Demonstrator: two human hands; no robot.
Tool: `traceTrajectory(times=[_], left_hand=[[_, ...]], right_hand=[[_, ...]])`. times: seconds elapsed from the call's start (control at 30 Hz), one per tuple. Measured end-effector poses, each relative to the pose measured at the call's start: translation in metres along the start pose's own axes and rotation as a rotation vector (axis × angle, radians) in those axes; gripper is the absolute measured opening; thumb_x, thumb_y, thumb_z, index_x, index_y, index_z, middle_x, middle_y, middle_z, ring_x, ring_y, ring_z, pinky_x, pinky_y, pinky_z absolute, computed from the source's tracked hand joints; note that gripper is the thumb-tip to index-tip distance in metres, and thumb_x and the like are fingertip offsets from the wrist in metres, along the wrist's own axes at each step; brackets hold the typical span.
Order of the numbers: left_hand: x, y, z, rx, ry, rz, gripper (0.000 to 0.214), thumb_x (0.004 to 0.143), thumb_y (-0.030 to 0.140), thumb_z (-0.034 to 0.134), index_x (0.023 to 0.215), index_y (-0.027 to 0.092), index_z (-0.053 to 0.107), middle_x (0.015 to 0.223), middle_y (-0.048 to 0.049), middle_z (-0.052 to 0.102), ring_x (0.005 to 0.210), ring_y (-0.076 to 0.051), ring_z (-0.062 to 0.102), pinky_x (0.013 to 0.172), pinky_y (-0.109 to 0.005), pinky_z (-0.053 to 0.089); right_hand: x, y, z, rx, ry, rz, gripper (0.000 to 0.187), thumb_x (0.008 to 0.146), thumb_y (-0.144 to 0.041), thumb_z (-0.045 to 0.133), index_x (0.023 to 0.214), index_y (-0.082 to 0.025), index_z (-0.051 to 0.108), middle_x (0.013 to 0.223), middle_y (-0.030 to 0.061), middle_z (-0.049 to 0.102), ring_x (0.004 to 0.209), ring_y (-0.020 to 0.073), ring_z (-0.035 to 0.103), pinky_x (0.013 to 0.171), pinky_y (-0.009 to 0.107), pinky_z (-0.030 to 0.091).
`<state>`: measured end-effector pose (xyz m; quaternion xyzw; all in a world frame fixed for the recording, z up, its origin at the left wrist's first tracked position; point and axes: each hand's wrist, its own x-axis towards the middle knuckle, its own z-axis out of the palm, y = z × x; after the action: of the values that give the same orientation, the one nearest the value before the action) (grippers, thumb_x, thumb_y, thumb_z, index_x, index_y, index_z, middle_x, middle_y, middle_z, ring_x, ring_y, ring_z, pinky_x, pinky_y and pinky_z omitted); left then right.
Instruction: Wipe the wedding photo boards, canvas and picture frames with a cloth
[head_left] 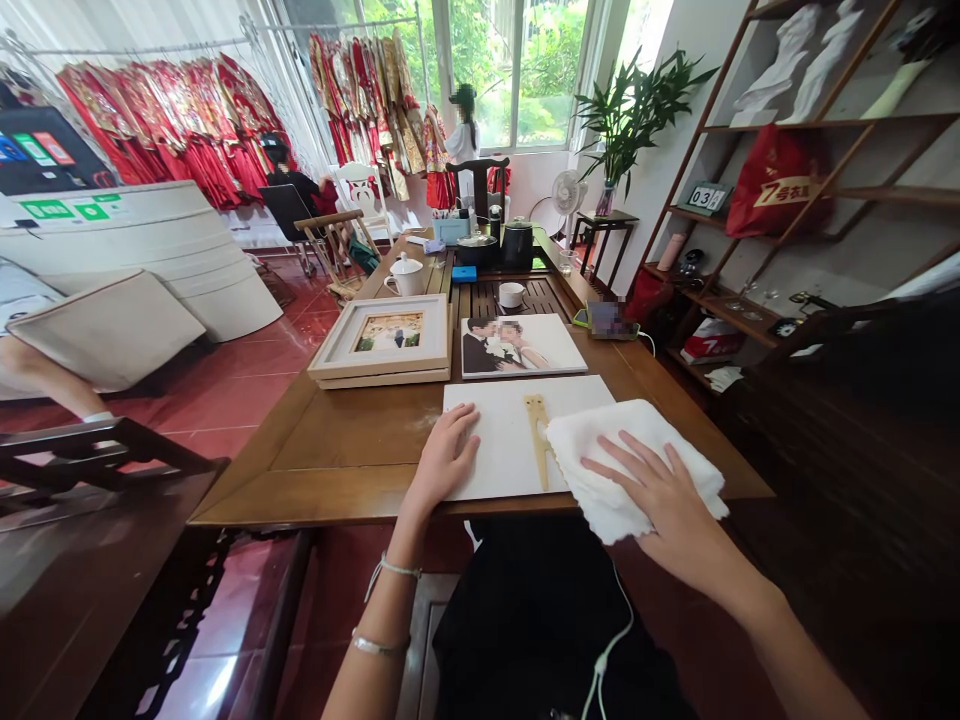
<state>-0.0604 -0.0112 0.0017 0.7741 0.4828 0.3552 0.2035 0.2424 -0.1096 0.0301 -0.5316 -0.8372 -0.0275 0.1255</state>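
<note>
My left hand [444, 458] lies flat, fingers together and stretched out, on the left edge of a white board [501, 440] at the near edge of the wooden table [352, 440]. My right hand [654, 490] rests open with spread fingers on a folded white cloth [600, 445] that covers the board's right part. A thin pale wooden stand piece [538, 435] lies on the board between the hands.
Behind the board lie a photo print of a couple [521, 345] and a stack of white picture frames [384, 340]. Farther back stand a teapot [406, 275], a cup [511, 294] and kettles [517, 243]. Red garments hang on racks; shelves stand at the right. People are at the back.
</note>
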Motion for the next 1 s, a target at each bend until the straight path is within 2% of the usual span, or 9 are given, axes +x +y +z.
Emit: traceTrajectory(times=[0.13, 0.4, 0.57, 0.7, 0.87, 1.0], left_hand=[[-0.001, 0.004, -0.002, 0.029, -0.010, 0.001, 0.037, 0.089, 0.026, 0.047, 0.124, 0.020, 0.056, 0.138, -0.0104, 0.051, 0.135, -0.024, 0.041, 0.113, -0.048, 0.031], [-0.002, 0.005, -0.003, 0.046, -0.029, -0.006, 0.038, 0.089, 0.025, 0.047, 0.125, 0.018, 0.054, 0.140, -0.0109, 0.050, 0.135, -0.024, 0.039, 0.114, -0.048, 0.029], [-0.002, 0.005, -0.001, 0.054, -0.008, -0.017, 0.037, 0.089, 0.023, 0.047, 0.125, 0.019, 0.054, 0.139, -0.0104, 0.051, 0.135, -0.023, 0.041, 0.114, -0.048, 0.030], [-0.002, 0.005, 0.000, 0.056, 0.001, -0.028, 0.037, 0.088, 0.023, 0.047, 0.125, 0.019, 0.055, 0.138, -0.0105, 0.052, 0.134, -0.023, 0.041, 0.113, -0.047, 0.031], [-0.002, 0.004, 0.001, 0.044, 0.008, -0.012, 0.037, 0.089, 0.024, 0.047, 0.125, 0.021, 0.055, 0.138, -0.0098, 0.052, 0.134, -0.023, 0.041, 0.113, -0.048, 0.031], [-0.001, 0.004, 0.000, 0.063, -0.010, -0.002, 0.038, 0.089, 0.025, 0.046, 0.126, 0.020, 0.054, 0.139, -0.0103, 0.052, 0.135, -0.024, 0.040, 0.114, -0.049, 0.030]], right_hand=[[0.012, 0.009, 0.001, 0.009, -0.020, -0.007, 0.089, 0.055, -0.001, 0.042, 0.138, -0.033, 0.043, 0.150, 0.0014, 0.038, 0.141, 0.0286, 0.023, 0.108, 0.064, 0.021], [0.090, 0.039, 0.021, -0.031, -0.001, 0.160, 0.065, 0.071, -0.010, 0.047, 0.134, -0.027, 0.050, 0.146, 0.0071, 0.043, 0.137, 0.0313, 0.029, 0.106, 0.065, 0.022], [0.110, 0.045, 0.024, -0.033, -0.001, 0.159, 0.061, 0.075, -0.011, 0.046, 0.135, -0.024, 0.049, 0.146, 0.0082, 0.044, 0.137, 0.0323, 0.030, 0.106, 0.065, 0.022], [0.094, 0.037, 0.021, -0.032, -0.001, 0.128, 0.066, 0.070, -0.007, 0.046, 0.133, -0.026, 0.050, 0.144, 0.0078, 0.046, 0.136, 0.0322, 0.030, 0.105, 0.066, 0.022], [0.043, 0.014, 0.014, -0.028, 0.021, 0.028, 0.082, 0.058, -0.002, 0.044, 0.136, -0.029, 0.046, 0.147, 0.0065, 0.041, 0.139, 0.0316, 0.024, 0.106, 0.065, 0.021], [0.011, 0.003, 0.007, -0.016, 0.016, 0.007, 0.089, 0.054, 0.000, 0.043, 0.137, -0.031, 0.043, 0.149, 0.0044, 0.038, 0.141, 0.0295, 0.021, 0.107, 0.064, 0.021]])
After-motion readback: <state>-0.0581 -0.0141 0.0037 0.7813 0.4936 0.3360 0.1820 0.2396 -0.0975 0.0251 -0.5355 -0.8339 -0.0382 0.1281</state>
